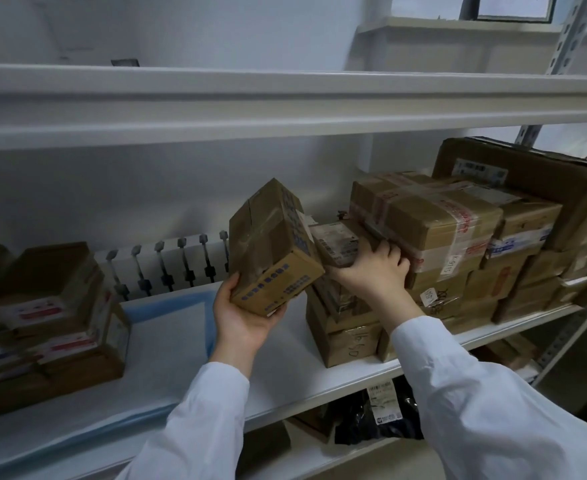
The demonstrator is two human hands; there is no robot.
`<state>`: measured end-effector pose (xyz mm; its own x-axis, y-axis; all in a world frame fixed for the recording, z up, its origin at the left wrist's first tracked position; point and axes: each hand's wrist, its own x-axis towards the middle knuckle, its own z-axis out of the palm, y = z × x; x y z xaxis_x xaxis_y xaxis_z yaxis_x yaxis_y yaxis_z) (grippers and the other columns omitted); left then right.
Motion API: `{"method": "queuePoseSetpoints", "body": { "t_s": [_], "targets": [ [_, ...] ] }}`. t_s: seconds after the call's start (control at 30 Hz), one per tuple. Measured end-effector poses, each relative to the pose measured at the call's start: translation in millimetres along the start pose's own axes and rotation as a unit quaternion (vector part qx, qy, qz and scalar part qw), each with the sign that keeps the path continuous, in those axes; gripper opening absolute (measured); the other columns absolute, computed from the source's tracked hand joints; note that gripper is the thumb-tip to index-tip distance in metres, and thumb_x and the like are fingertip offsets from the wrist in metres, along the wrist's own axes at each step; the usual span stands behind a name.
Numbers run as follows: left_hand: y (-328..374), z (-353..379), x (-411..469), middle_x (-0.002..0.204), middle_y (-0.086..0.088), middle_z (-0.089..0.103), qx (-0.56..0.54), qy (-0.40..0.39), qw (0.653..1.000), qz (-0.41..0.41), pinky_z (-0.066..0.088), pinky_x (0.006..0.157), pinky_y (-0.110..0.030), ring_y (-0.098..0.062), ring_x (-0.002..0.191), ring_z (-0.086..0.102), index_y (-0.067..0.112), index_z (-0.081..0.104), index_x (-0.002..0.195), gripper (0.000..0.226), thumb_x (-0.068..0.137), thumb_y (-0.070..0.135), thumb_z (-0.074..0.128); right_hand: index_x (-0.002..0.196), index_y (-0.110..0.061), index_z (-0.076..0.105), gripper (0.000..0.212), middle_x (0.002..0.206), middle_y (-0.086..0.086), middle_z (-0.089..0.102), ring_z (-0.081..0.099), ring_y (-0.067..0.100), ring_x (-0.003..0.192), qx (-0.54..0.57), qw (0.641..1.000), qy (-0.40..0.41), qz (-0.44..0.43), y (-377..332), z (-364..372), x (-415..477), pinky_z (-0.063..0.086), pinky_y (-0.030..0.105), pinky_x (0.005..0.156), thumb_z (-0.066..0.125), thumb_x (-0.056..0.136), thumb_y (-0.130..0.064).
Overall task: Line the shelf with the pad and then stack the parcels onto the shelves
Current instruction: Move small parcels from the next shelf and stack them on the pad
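Parcel (271,247), rigid and likely light, is being cradled low by curled fingers of left hand (247,313); right hand (371,271) is clamping a stacked box (337,244).

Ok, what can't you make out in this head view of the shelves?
All in the head view:
Sign: cut off by the top edge, text unreadable.
Label on the tilted parcel in the left hand: blurred.
Right hand on the flat parcel: gripping or pressing, its own fingers hide that.
Pad: its left end is hidden under the left stack.
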<state>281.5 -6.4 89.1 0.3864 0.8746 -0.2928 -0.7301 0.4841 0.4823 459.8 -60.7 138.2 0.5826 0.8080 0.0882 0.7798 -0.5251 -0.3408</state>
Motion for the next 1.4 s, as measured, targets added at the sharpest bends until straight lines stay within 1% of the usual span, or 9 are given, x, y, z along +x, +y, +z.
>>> {"method": "queuePoseSetpoints", "body": {
  "t_s": [0.17, 0.33, 0.63, 0.83, 1.0, 1.1, 1.2, 1.33, 1.4],
  "targets": [
    [12, -18, -3, 0.103, -0.013, 0.064, 0.023, 0.008, 1.0, 0.015, 0.047, 0.077, -0.044, -0.033, 0.096, 0.058, 0.019, 0.059, 0.106, 0.024, 0.088, 0.032, 0.049, 0.147, -0.029, 0.022, 0.102, 0.153, 0.022, 0.018, 0.016, 0.042, 0.139, -0.027, 0.999, -0.041, 0.012, -9, -1, 6, 0.014, 0.046, 0.112, 0.048, 0.066, -0.084],
    [17, -26, -6, 0.101, -0.013, 0.065, 0.046, 0.009, 0.999, 0.022, 0.045, 0.087, -0.046, -0.032, 0.097, 0.058, 0.018, 0.06, 0.099, 0.016, 0.088, 0.026, 0.052, 0.148, -0.027, 0.018, 0.108, 0.153, 0.022, 0.017, 0.016, 0.042, 0.139, -0.033, 0.997, -0.062, 0.042, -15, -4, 11, 0.013, 0.046, 0.112, 0.05, 0.062, -0.085],
    [13, -34, -6, 0.101, -0.014, 0.065, 0.074, 0.01, 0.997, 0.017, 0.047, 0.086, -0.046, -0.032, 0.097, 0.059, 0.018, 0.059, 0.101, 0.016, 0.086, 0.022, 0.056, 0.143, -0.026, 0.029, 0.094, 0.144, 0.022, 0.031, 0.03, 0.041, 0.131, 0.002, 1.0, 0.014, 0.016, -21, -4, 5, 0.022, 0.047, 0.107, 0.06, 0.067, -0.071],
    [13, -40, -8, 0.126, -0.012, 0.057, 0.086, -0.01, 0.996, 0.03, 0.041, 0.093, -0.06, -0.036, 0.117, 0.051, 0.022, 0.048, 0.133, 0.063, 0.072, 0.021, 0.066, 0.14, -0.027, 0.033, 0.087, 0.142, 0.021, 0.032, 0.031, 0.042, 0.129, 0.038, 0.991, 0.122, -0.049, -29, -10, 0, 0.024, 0.046, 0.107, 0.063, 0.069, -0.067],
    [16, -49, -9, 0.131, -0.004, 0.054, 0.145, -0.003, 0.984, 0.104, 0.043, 0.098, -0.053, -0.032, 0.118, 0.051, 0.029, 0.041, 0.136, 0.064, 0.079, 0.011, 0.065, 0.142, -0.029, 0.031, 0.087, 0.148, 0.017, 0.027, 0.024, 0.04, 0.136, 0.152, 0.976, 0.136, -0.07, -33, -8, -4, 0.017, 0.048, 0.112, 0.065, 0.07, -0.064],
    [21, -57, -11, 0.134, -0.004, 0.053, 0.161, 0.009, 0.979, 0.127, 0.044, 0.098, -0.05, -0.031, 0.12, 0.051, 0.026, 0.039, 0.137, 0.075, 0.069, 0.016, 0.07, 0.141, -0.036, 0.032, 0.088, 0.149, 0.012, 0.029, 0.025, 0.038, 0.137, 0.266, 0.957, 0.1, -0.061, -36, -6, -4, 0.014, 0.053, 0.112, 0.062, 0.064, -0.068],
    [30, -66, -13, 0.129, -0.003, 0.056, 0.155, 0.012, 0.978, 0.142, 0.046, 0.095, -0.048, -0.03, 0.118, 0.053, 0.025, 0.045, 0.132, 0.068, 0.07, 0.016, 0.071, 0.138, -0.041, 0.037, 0.088, 0.147, 0.006, 0.036, 0.033, 0.034, 0.134, 0.329, 0.941, 0.062, -0.042, -42, -3, -3, 0.018, 0.053, 0.113, 0.059, 0.058, -0.072],
    [40, -78, -17, 0.133, -0.004, 0.054, 0.144, 0.011, 0.977, 0.155, 0.046, 0.096, -0.044, -0.029, 0.12, 0.052, 0.026, 0.042, 0.137, 0.073, 0.07, 0.014, 0.07, 0.135, -0.03, 0.046, 0.075, 0.126, 0.002, 0.058, 0.06, 0.027, 0.109, 0.545, 0.838, -0.008, -0.021, -54, 0, -9, 0.047, 0.048, 0.098, 0.068, 0.069, -0.058],
    [45, -85, -18, 0.135, -0.004, 0.053, 0.128, 0.012, 0.979, 0.156, 0.04, 0.103, -0.045, -0.029, 0.122, 0.051, 0.029, 0.038, 0.14, 0.073, 0.074, 0.011, 0.066, 0.131, -0.02, 0.052, 0.07, 0.12, 0.007, 0.063, 0.063, 0.029, 0.104, 0.601, 0.797, -0.051, -0.009, -61, 0, -10, 0.051, 0.043, 0.094, 0.067, 0.07, -0.052]
  ]
}}
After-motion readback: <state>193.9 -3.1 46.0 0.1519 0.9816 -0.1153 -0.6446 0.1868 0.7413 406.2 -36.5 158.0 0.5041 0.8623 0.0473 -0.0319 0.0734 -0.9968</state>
